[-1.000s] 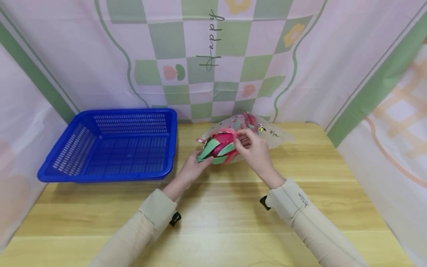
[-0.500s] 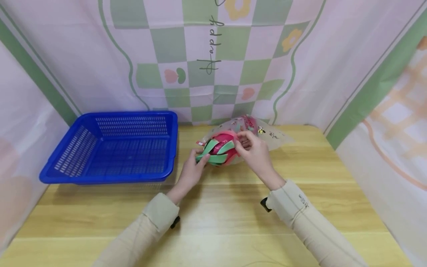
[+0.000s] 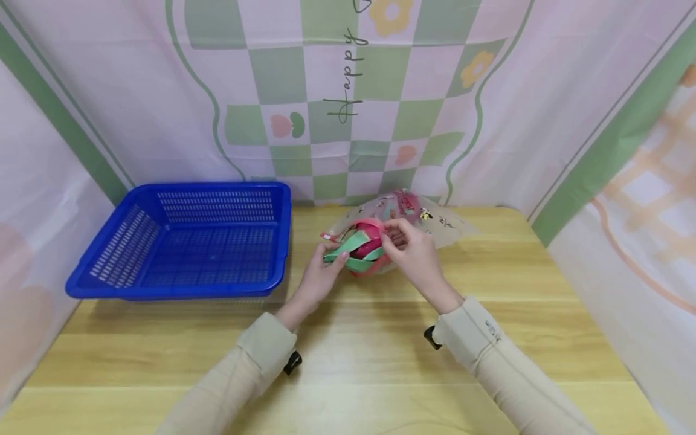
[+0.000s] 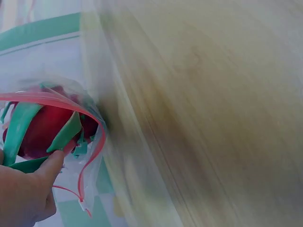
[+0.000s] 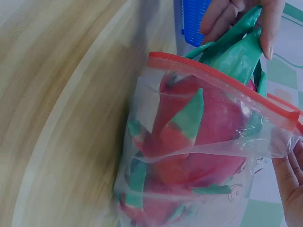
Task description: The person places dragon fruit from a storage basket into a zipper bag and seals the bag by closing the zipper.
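Note:
A red dragon fruit (image 3: 368,235) with green scales lies at the mouth of a clear zip bag (image 3: 448,225). My left hand (image 3: 316,277) pinches its green tip, which sticks out past the red zip edge (image 5: 227,81); thumb and fingers sit on either side of the scales (image 5: 239,59). My right hand (image 3: 417,257) pinches the bag's rim on the right, keeping the mouth apart. Deeper in the bag, another dragon fruit (image 5: 156,191) shows through the plastic. In the left wrist view, the zip slider (image 4: 84,205) hangs at the corner of the mouth.
A blue perforated basket (image 3: 285,241) stands to the left on the wooden table (image 3: 348,356). Behind the bag, a checkered cloth (image 3: 380,72) hangs right at the table's back edge, with more cloth on both sides.
My left hand has shifted slightly right with the dragon fruit's tip, and the green scales sit at a different angle. The right hand keeps its hold on the rim.

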{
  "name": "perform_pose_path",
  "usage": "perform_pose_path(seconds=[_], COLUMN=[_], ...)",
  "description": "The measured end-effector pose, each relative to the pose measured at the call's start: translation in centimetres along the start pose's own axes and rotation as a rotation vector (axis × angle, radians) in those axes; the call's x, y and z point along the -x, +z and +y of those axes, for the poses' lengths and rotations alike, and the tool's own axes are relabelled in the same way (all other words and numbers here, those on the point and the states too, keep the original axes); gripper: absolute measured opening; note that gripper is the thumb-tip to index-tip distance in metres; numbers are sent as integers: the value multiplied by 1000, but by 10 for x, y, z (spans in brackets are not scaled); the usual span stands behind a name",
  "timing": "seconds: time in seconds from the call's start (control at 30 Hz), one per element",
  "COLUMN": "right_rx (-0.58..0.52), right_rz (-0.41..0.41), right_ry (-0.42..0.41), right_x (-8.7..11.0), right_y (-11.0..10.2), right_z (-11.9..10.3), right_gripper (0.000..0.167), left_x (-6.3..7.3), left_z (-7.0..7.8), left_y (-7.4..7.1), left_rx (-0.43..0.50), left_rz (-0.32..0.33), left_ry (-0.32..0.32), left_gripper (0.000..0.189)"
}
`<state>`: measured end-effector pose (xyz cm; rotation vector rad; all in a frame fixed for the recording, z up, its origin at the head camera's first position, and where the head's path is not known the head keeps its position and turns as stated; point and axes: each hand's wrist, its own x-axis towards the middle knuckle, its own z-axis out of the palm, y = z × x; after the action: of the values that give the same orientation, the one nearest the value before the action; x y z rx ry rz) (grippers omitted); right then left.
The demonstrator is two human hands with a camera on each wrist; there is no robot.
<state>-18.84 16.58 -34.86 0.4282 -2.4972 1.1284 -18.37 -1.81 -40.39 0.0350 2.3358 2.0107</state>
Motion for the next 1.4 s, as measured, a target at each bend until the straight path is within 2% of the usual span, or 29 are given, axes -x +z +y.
perform_pose_path(seconds=[0.1,0.23,0.33,0.53,0.73,0.9,1.13,1.27,1.4], right_rx=[-15,-25,-37,-48,-29,13,31,13,-14], right_rz=[6,19,17,23,43,52,9,23,45], right_ry=[10,29,42,37,7,-41,-63,-70,-69], right_x=[1,1,2,4,4,3,3,1,-1], right_y=[0,-1,-2,-4,-5,-4,-1,0,-2], right_z=[1,1,1,0,0,-3,-7,-8,-9], right_gripper=[18,18,18,19,19,16,17,16,17], left_x=[0,-1,-1,1,0,-1,-5,-8,-13], left_z=[-1,-1,-1,-1,3,4,9,15,19], left_y=[3,7,9,13,19,25,37,43,48], left_rx=[43,185,249,252,326,372,356,321,329], left_rz=[-3,-1,1,12,32,55,25,17,-5], left_ry=[-7,-39,-51,-64,-111,-121,-77,-41,-31], left_gripper=[36,36,38,40,39,38,40,42,45])
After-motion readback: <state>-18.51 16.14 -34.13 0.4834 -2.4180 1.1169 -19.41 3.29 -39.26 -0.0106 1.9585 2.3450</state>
